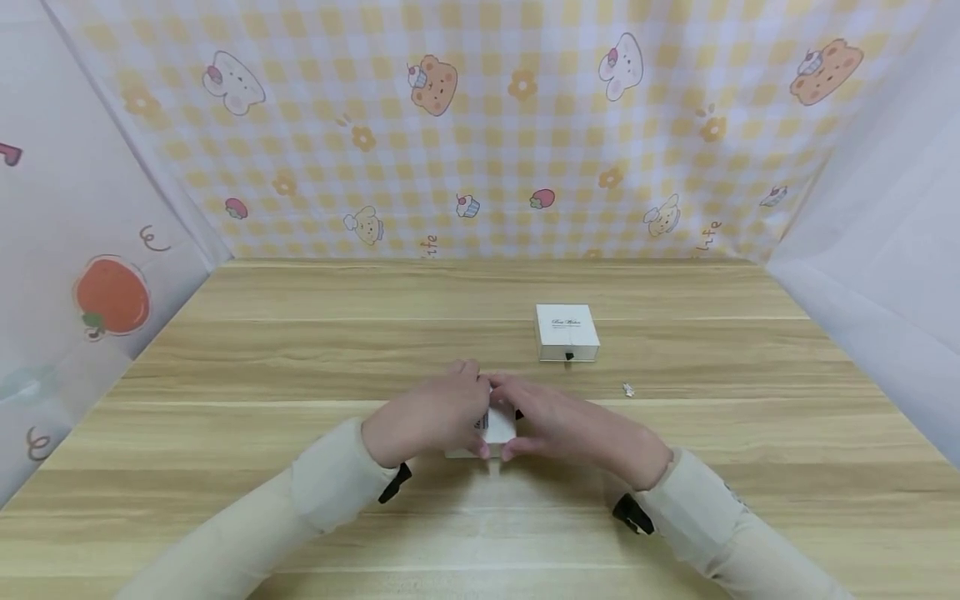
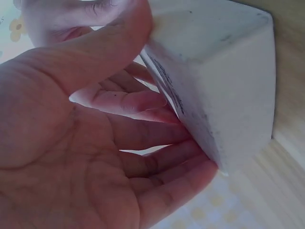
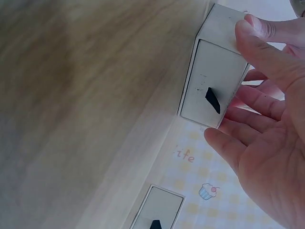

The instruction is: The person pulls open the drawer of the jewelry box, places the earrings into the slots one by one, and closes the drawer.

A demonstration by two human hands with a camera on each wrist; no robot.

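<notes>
A small white drawer box (image 1: 501,423) with dark print on top rests on the table between the two hands. My left hand (image 1: 442,412) holds it from the left, thumb on the near side and fingers reaching across to the far edge. From the right, my right hand (image 1: 558,421) grips the same box, with its thumb on the near side. In the right wrist view a black pull tab (image 3: 213,100) sticks out of the drawer front, which looks closed. The left wrist view shows one plain end of the box (image 2: 243,90) close up.
A second white box (image 1: 567,329) with a black tab stands farther back, right of the hands. Nearer, a tiny pale silvery piece (image 1: 628,389) lies on the wood-grain table (image 1: 300,350). A checked curtain (image 1: 487,125) hangs behind the table.
</notes>
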